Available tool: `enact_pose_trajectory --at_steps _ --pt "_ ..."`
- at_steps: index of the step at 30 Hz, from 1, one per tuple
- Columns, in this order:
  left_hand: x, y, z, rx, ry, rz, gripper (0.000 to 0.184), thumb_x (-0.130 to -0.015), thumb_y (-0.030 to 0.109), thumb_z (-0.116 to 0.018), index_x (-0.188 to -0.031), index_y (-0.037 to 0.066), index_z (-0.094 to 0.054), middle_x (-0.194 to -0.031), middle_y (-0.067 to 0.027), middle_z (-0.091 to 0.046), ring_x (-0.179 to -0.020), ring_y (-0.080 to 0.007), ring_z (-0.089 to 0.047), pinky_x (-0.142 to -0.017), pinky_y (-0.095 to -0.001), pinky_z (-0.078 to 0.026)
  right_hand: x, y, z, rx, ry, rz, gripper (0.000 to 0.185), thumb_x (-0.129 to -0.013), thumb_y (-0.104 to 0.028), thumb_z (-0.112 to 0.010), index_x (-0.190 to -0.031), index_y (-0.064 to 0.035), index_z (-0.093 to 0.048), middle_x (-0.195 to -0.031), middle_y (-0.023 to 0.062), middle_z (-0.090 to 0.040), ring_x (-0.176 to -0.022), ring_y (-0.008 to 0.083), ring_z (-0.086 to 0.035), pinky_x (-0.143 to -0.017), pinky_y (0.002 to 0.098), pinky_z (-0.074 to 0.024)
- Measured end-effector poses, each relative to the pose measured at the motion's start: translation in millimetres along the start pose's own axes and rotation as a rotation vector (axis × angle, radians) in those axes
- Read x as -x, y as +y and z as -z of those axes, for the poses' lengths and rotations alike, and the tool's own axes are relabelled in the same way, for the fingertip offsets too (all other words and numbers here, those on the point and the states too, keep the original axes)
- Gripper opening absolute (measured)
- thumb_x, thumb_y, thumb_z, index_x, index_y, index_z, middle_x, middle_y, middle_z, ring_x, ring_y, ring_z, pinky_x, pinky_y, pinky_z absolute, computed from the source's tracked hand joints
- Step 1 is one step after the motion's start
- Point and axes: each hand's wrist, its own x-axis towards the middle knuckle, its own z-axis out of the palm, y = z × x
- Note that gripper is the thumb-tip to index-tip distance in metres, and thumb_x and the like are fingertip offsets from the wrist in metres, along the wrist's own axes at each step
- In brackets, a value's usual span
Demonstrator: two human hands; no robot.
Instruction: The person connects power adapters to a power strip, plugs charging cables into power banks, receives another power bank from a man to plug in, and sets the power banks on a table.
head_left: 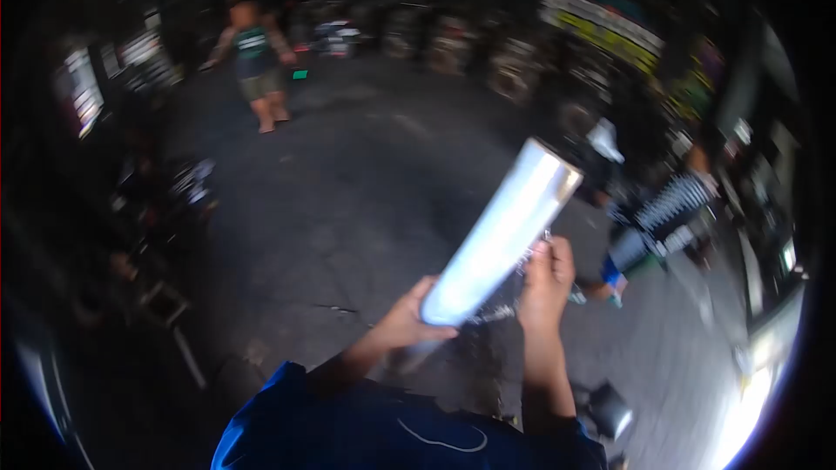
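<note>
A long, shiny whitish roll slants up to the right in front of my body, its open core end at the top. My left hand is wrapped round its lower end. Beside the roll's right side, my right hand is raised with its fingers pressed together, pinching a thin clear strand or film edge that hangs by the roll. What exactly lies between those fingers is blurred.
A person in a green top stands at the back left. Another person in a patterned dark top bends at the right. Blurred machine parts line the back. A metal frame sits on the dark floor at left.
</note>
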Motion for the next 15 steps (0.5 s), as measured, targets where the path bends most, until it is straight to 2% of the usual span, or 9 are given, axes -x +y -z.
enact_pose_trajectory --at_steps 2,3,5,8,9,10,11,13,15 --pt "26.5 -5.6 55.1 0.111 0.05 0.001 0.082 -0.068 0.014 -0.088 -0.135 0.005 -0.043 -0.122 -0.0074 -0.058 -0.118 -0.0168 -0.051 -0.101 -0.0324 -0.04 -1.5 14.9 -60.4 -0.217 0.045 0.045 0.019 -0.099 -0.023 -0.055 -0.098 -0.0051 -0.05 -0.081 -0.0006 -0.049 -0.072 0.0073 -0.047 -0.065 0.0234 -0.0408" --pt "39.7 -15.3 89.9 -0.02 0.1 -0.063 0.083 -0.068 0.02 -0.088 -0.136 0.005 -0.043 -0.125 -0.0104 -0.057 -0.119 -0.0205 -0.053 -0.102 -0.0341 -0.041 -0.8 20.2 -94.9 -0.405 0.063 0.062 0.017 -0.1 -0.022 -0.054 -0.096 -0.0059 -0.049 -0.081 -0.0001 -0.048 -0.072 0.0079 -0.047 -0.065 0.0233 -0.0411" --pt "65.7 -17.1 142.8 -0.308 0.221 0.013 0.086 -0.068 0.03 -0.087 -0.136 0.004 -0.043 -0.128 -0.0156 -0.055 -0.12 -0.0268 -0.054 -0.102 -0.0374 -0.042 5.0 40.7 -140.8 -0.521 0.049 0.05 0.017 -0.1 -0.022 -0.053 -0.094 -0.0072 -0.048 -0.081 0.0011 -0.047 -0.073 0.0091 -0.048 -0.065 0.0237 -0.0414" --pt "98.3 -33.9 222.4 -0.456 0.363 0.109 0.09 -0.069 0.043 -0.081 -0.136 0.0 -0.041 -0.129 -0.0213 -0.053 -0.118 -0.0357 -0.056 -0.097 -0.0426 -0.047 9.5 73.5 -222.4 -0.466 -0.06 0.007 0.017 -0.101 -0.022 -0.052 -0.093 -0.0076 -0.047 -0.081 0.0017 -0.047 -0.073 0.0092 -0.049 -0.063 0.0243 -0.0423" --pt "104.1 -31.9 245.9 -0.468 0.386 0.114 0.09 -0.069 0.043 -0.081 -0.136 0.0 -0.041 -0.129 -0.0213 -0.053 -0.118 -0.0357 -0.056 -0.097 -0.0426 -0.047 6.8 87.0 -250.7 -0.483 -0.112 -0.015 0.018 -0.101 -0.023 -0.052 -0.093 -0.0074 -0.047 -0.08 0.0015 -0.047 -0.072 0.0089 -0.05 -0.06 0.0241 -0.0427" --pt "109.5 -27.6 265.1 -0.559 0.453 0.235 0.089 -0.068 0.04 -0.083 -0.136 0.0 -0.04 -0.125 -0.022 -0.055 -0.114 -0.0362 -0.057 -0.094 -0.0426 -0.048 5.0 92.1 -273.7 -0.493 -0.2 -0.099 0.017 -0.101 -0.021 -0.052 -0.094 -0.0064 -0.048 -0.079 0.0019 -0.049 -0.065 0.0085 -0.051 -0.052 0.0231 -0.043" --pt "116.0 -28.8 281.2 -0.64 0.519 0.362 0.089 -0.067 0.036 -0.084 -0.135 0.0 -0.04 -0.12 -0.0228 -0.056 -0.111 -0.0367 -0.059 -0.092 -0.0426 -0.049 4.8 102.8 -294.9 -0.499 -0.22 -0.11 0.017 -0.101 -0.021 -0.052 -0.094 -0.0064 -0.048 -0.079 0.0019 -0.049 -0.065 0.0085 -0.051 -0.052 0.0231 -0.043" --pt "129.0 -42.7 324.7 -0.645 0.545 0.464 0.088 -0.068 0.04 -0.082 -0.134 -0.001 -0.04 -0.119 -0.0242 -0.057 -0.108 -0.0387 -0.06 -0.09 -0.0437 -0.05 1.2 132.6 -344.6 -0.377 -0.359 -0.123 0.014 -0.1 -0.018 -0.053 -0.093 -0.0071 -0.048 -0.077 0.0005 -0.046 -0.057 0.0065 -0.042 -0.047 0.0207 -0.0407" --pt "137.6 -66.7 374.2 -0.649 0.593 0.576 0.088 -0.07 0.044 -0.08 -0.133 -0.001 -0.041 -0.117 -0.0257 -0.058 -0.106 -0.0407 -0.061 -0.089 -0.0447 -0.051 -13.1 186.5 -393.0 -0.156 -0.45 -0.176 0.014 -0.099 -0.018 -0.056 -0.092 -0.0064 -0.052 -0.075 0.0011 -0.055 -0.057 0.0069 -0.052 -0.049 0.0213 -0.0442"
